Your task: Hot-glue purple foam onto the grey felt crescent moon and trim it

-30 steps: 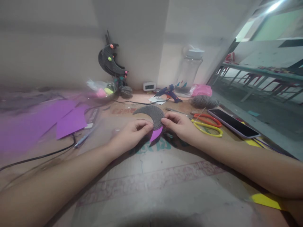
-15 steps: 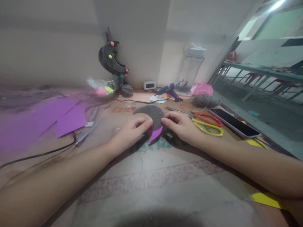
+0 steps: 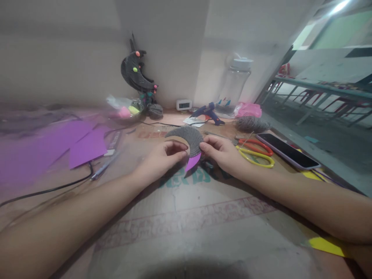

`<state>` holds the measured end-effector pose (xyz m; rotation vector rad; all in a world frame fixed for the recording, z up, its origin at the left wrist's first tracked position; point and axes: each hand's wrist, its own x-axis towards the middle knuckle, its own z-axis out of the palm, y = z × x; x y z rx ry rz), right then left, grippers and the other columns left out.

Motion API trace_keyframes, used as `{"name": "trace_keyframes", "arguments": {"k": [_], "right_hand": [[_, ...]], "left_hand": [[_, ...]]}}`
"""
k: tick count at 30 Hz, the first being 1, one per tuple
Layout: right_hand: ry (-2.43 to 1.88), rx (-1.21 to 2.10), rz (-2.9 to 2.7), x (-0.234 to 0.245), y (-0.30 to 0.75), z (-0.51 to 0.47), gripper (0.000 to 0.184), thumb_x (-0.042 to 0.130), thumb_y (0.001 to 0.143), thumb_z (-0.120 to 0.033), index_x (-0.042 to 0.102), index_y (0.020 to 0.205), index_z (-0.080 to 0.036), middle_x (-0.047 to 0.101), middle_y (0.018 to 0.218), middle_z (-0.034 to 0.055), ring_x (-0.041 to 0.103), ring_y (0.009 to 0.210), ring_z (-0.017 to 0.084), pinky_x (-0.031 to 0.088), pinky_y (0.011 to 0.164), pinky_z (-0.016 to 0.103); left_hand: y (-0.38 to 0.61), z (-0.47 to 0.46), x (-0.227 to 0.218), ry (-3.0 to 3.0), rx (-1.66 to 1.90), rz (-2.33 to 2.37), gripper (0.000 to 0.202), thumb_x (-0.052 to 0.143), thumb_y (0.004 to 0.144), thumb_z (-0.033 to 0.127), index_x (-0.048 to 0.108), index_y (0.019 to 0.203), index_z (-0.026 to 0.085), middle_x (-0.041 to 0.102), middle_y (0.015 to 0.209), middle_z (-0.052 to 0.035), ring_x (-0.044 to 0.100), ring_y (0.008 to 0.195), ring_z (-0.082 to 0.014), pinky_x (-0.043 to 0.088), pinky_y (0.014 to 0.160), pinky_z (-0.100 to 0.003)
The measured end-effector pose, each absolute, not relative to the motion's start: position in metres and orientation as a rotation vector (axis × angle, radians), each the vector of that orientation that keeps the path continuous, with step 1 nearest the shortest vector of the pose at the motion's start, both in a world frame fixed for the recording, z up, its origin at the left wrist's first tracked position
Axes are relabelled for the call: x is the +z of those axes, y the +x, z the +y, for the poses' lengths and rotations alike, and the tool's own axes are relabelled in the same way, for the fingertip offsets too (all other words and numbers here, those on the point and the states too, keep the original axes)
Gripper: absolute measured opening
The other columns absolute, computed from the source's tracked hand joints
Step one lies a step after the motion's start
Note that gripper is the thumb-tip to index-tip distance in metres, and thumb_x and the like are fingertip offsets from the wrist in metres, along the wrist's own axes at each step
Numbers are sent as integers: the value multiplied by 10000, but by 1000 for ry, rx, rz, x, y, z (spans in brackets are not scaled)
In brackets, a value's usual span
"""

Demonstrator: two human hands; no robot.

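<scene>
A crescent moon [image 3: 190, 136] wound in grey yarn is held above the table, with a bare purple tip [image 3: 192, 162] at its lower end. My right hand [image 3: 220, 152] pinches its outer right edge between thumb and fingers. My left hand [image 3: 167, 157] is beside the crescent's inner curve, its thumb and forefinger apart with a gap between them; whether the fingertips touch the edge is hard to tell. Right of my right hand lie scissors [image 3: 257, 157] with yellow and orange handles.
Purple sheets [image 3: 88, 149] and a pen [image 3: 105, 166] lie left. At the back stand a dark crescent ornament [image 3: 135, 71], a small digital clock [image 3: 184, 104], a blue glue gun [image 3: 209, 112] and a clear bottle [image 3: 235, 83]. Grey yarn [image 3: 252, 124] and a phone [image 3: 287, 151] are right.
My left thumb and forefinger have parted and let go of the crescent's inner edge. The crescent has shifted slightly up and right in my right hand.
</scene>
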<state>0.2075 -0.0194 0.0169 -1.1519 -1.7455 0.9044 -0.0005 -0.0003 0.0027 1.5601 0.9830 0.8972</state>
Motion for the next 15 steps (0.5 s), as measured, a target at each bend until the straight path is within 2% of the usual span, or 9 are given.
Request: {"name": "trace_keyframes", "arguments": {"k": [9, 15], "right_hand": [[-1162, 817, -1808, 15, 210, -18, 288, 562, 876, -458, 577, 793, -183, 562, 721, 3, 508, 667, 136, 406, 591, 252], [-1207, 692, -1873, 19, 209, -20, 260, 541, 890, -413, 574, 770, -185, 550, 692, -7, 488, 647, 129, 384, 589, 251]], "left_hand": [[1, -5, 3, 1633, 884, 887, 158, 601, 867, 337, 630, 907, 186, 624, 748, 6, 594, 701, -134, 480, 694, -277], [-1, -5, 4, 1763, 806, 921, 315, 583, 873, 478, 642, 758, 191, 621, 723, -7, 573, 700, -147, 457, 662, -267]]}}
